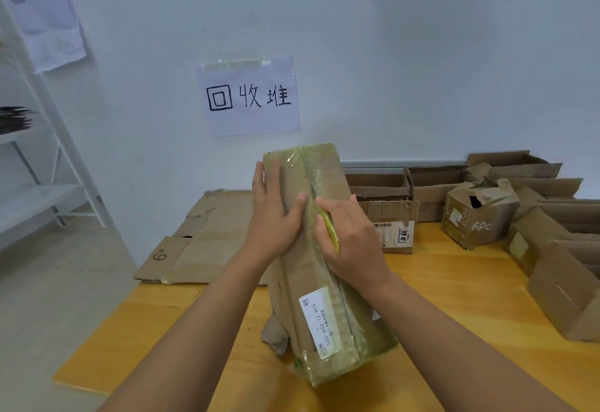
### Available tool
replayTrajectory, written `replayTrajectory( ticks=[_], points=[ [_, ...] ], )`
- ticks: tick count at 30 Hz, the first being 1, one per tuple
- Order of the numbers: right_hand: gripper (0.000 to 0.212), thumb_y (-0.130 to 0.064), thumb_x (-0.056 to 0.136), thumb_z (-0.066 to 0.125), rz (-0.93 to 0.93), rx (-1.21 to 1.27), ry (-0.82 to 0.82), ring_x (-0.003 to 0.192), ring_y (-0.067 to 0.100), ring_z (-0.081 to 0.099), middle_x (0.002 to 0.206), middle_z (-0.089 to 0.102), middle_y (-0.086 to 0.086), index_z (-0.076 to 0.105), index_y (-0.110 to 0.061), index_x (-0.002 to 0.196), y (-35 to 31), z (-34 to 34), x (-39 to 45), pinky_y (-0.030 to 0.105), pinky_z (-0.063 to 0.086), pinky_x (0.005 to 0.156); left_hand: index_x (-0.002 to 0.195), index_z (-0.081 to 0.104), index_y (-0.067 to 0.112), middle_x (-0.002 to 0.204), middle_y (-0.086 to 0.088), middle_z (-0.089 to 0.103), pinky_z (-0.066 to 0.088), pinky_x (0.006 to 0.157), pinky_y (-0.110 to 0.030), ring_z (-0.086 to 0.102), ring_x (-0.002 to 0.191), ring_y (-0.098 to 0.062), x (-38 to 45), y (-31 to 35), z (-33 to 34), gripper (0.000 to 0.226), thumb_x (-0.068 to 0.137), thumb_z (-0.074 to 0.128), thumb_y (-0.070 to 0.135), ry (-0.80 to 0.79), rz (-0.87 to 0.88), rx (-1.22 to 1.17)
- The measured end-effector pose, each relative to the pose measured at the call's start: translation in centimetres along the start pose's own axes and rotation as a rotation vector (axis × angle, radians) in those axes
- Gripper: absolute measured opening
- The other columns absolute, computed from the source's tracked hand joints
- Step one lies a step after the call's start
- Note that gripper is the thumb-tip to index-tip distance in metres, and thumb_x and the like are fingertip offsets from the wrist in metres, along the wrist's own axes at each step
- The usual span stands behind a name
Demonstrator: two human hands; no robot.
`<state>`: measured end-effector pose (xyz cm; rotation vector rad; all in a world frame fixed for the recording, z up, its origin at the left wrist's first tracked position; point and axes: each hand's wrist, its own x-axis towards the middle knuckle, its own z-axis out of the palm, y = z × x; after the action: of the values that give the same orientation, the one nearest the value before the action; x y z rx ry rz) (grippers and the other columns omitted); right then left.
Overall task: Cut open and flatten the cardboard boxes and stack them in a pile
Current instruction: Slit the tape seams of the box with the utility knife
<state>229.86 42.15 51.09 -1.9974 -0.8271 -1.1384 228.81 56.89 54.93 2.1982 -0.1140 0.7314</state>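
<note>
A long taped cardboard box (pixel 328 285) with a white shipping label stands tilted on the wooden table (pixel 454 298), its far end raised. My left hand (pixel 274 213) lies against the box's left side, fingers straight and thumb across the top face. My right hand (pixel 350 236) grips a yellow-green cutter (pixel 331 231), whose blade meets the taped centre seam. Flattened cardboard sheets (pixel 207 243) lie at the table's far left, one marked "6#".
Several open and crumpled boxes (pixel 480 213) crowd the table's back and right side, one large box (pixel 565 269) near the right edge. A handwritten paper sign (pixel 248 96) hangs on the wall. A white shelf rack (pixel 42 165) stands at left.
</note>
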Motion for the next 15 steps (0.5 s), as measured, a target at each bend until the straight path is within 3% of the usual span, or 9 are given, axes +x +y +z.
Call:
replayTrajectory(
  ticks=[3,7,11,15],
  points=[
    [0.030,-0.019,0.093,0.050,0.016,-0.001,-0.010,0.090,0.029,0.066,0.098,0.070,0.010,0.065,-0.002,0.113,0.2,0.2,-0.3,0.060,0.047,0.099,0.156,0.001,0.035,0.164,0.007,-0.009,0.011,0.111,-0.019,-0.004,0.148,0.000,-3.8,-0.5,1.2,0.079,0.098,0.056,0.033,0.003,-0.062,-0.088],
    [0.031,-0.020,0.092,0.050,0.045,0.015,-0.048,0.093,0.028,0.066,0.100,0.070,0.010,0.065,-0.003,0.114,0.4,0.1,-0.5,0.059,0.047,0.100,0.155,0.005,0.040,0.165,0.009,0.004,0.015,0.109,-0.018,0.008,0.145,0.003,-7.5,-0.8,2.5,0.073,0.099,0.052,0.039,0.025,-0.091,-0.140],
    [0.031,-0.020,0.092,0.049,0.054,0.028,-0.063,0.091,0.024,0.062,0.099,0.070,0.010,0.065,-0.003,0.112,0.2,-0.1,-0.5,0.059,0.051,0.093,0.150,0.019,0.048,0.165,0.010,-0.001,0.023,0.110,-0.024,0.010,0.148,-0.005,-7.3,-0.7,2.2,0.059,0.101,0.050,0.037,-0.016,-0.113,-0.141],
    [0.033,-0.023,0.092,0.048,0.101,0.015,-0.095,0.092,0.026,0.063,0.101,0.070,0.009,0.066,-0.005,0.113,0.3,-0.3,-0.7,0.057,0.050,0.096,0.148,0.022,0.050,0.165,0.008,-0.002,0.027,0.112,-0.028,0.013,0.149,-0.012,-7.1,-0.6,2.3,0.056,0.102,0.049,0.034,-0.031,-0.109,-0.123]
  ],
)
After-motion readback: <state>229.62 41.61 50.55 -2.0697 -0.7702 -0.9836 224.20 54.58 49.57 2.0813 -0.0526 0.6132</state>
